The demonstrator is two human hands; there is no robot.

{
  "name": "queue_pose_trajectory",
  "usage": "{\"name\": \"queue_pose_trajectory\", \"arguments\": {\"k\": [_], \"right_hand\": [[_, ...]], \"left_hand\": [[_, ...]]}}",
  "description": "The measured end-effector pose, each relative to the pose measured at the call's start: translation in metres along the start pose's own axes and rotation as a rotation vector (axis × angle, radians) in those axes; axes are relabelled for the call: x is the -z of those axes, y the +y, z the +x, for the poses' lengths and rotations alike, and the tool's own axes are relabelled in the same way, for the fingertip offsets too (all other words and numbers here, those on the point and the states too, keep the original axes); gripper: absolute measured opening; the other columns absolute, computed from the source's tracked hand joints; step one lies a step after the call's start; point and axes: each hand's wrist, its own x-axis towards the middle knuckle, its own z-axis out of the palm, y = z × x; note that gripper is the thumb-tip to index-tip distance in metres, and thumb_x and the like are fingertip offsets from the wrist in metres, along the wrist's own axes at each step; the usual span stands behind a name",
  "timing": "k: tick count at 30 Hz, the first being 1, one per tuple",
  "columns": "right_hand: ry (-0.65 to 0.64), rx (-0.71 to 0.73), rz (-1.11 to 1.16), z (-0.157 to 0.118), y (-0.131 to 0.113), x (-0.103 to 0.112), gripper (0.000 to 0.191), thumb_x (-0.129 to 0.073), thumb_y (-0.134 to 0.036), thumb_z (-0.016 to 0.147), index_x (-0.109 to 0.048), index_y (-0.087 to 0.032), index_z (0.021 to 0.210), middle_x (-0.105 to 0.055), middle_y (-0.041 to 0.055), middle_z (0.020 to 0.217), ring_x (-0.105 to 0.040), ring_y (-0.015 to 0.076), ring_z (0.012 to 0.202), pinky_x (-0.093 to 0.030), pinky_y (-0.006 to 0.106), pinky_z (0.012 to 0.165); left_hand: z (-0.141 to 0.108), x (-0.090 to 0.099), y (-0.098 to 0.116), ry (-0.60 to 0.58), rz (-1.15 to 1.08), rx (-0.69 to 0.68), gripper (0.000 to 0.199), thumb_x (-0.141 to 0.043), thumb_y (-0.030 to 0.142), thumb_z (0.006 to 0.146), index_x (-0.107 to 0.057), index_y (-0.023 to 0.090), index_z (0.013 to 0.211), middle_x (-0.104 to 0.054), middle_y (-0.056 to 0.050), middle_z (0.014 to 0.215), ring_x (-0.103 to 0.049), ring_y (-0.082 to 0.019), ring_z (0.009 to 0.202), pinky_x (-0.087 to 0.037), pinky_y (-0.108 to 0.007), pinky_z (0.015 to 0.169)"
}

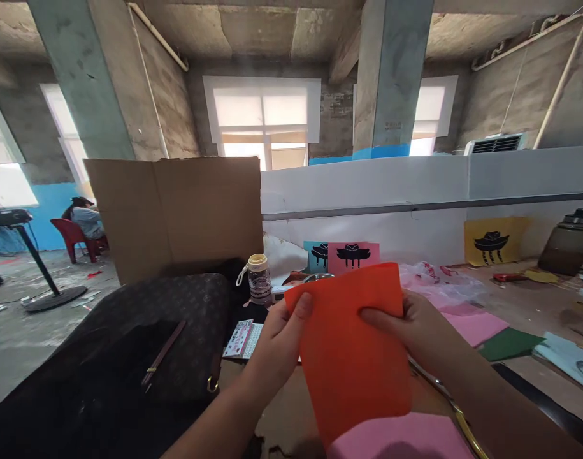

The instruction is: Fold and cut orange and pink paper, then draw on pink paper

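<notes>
An orange sheet (pixel 353 357), which looks like felt or thick paper, is held up in front of me by both hands. My left hand (pixel 286 331) pinches its upper left edge, thumb on the near face. On the upper right side, my right hand (pixel 406 325) grips it with the thumb pressed flat on the near face and the fingers hidden behind. The sheet hangs down, its lower edge over a pink sheet (pixel 406 437). Part of a gold-coloured metal handle (pixel 467 433) shows beside the pink sheet, under my right forearm.
A dark patterned bag (pixel 186 344) lies at left before a cardboard panel (pixel 209 217). A bottle (pixel 259 280) stands behind. Hat-pattern cards (pixel 353 256), a plastic bag (pixel 439 284), a green sheet (pixel 511 343) and a large bottle (pixel 568 245) are on the table. A person (pixel 85 220) sits far left.
</notes>
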Motion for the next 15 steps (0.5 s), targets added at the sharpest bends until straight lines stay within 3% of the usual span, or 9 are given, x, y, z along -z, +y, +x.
{"name": "queue_pose_trajectory", "arguments": {"k": [7, 9, 12, 15], "right_hand": [[-0.019, -0.061, -0.032, 0.003, 0.007, 0.005, 0.048, -0.081, -0.05, 0.072, -0.07, -0.022, 0.109, -0.076, 0.0112, 0.109, -0.073, 0.0344, 0.097, -0.062, 0.045, 0.079], [-0.016, -0.049, -0.062, 0.002, 0.006, 0.003, 0.049, -0.079, -0.051, 0.074, -0.069, -0.023, 0.112, -0.076, 0.0111, 0.109, -0.072, 0.0345, 0.098, -0.061, 0.046, 0.08], [-0.003, 0.039, -0.142, 0.004, 0.006, 0.001, 0.047, -0.075, -0.05, 0.078, -0.069, -0.022, 0.115, -0.075, 0.0107, 0.111, -0.072, 0.0334, 0.099, -0.06, 0.046, 0.08], [-0.002, 0.114, -0.259, 0.017, 0.015, 0.005, 0.045, -0.071, -0.044, 0.081, -0.068, -0.022, 0.12, -0.074, 0.0106, 0.114, -0.071, 0.0323, 0.101, -0.058, 0.044, 0.082]], "left_hand": [[-0.003, -0.002, 0.003, 0.027, 0.03, 0.013, 0.051, -0.076, 0.063, 0.073, -0.077, 0.015, 0.087, -0.073, -0.004, 0.069, -0.063, -0.014, 0.055, -0.047, -0.021, 0.051], [-0.003, 0.0, 0.003, -0.002, 0.057, -0.021, 0.05, -0.073, 0.061, 0.078, -0.077, 0.016, 0.098, -0.076, -0.007, 0.08, -0.068, -0.018, 0.066, -0.05, -0.022, 0.056], [-0.001, 0.005, 0.002, -0.06, 0.069, -0.104, 0.043, -0.072, 0.048, 0.085, -0.07, 0.023, 0.12, -0.074, -0.008, 0.112, -0.069, -0.024, 0.098, -0.055, -0.028, 0.078], [0.006, 0.011, -0.004, -0.071, 0.201, -0.167, 0.033, -0.069, 0.045, 0.088, -0.07, 0.025, 0.115, -0.068, -0.007, 0.123, -0.062, -0.026, 0.115, -0.05, -0.031, 0.093]]}}
